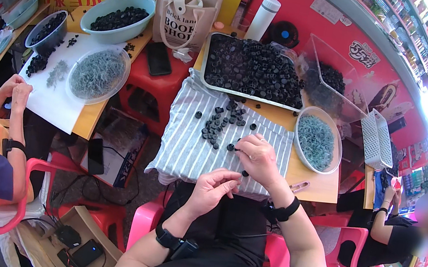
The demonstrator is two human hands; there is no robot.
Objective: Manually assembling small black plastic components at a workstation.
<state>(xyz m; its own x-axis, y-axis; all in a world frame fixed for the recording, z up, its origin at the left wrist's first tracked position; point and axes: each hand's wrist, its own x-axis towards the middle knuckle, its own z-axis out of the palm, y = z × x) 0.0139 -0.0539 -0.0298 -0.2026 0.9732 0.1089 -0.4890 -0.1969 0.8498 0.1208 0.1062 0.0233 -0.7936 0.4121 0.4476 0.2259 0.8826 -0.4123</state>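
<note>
Black caps (216,125) dot one striped cloth (187,149) near two hands (212,189) (257,156).

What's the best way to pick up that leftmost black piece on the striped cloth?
Probably pinch the black piece by its rounded sides, from above left: it sits apart on the striped cloth, with the loose pile to its right.

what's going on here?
A person's right hand is over a striped cloth, fingertips at a small black piece; grip unclear. The left hand is nearer the body, fingers curled, hold unclear. Loose black pieces lie on the cloth; a tray of them stands beyond, a tub of grey-green bits to the right.
</note>
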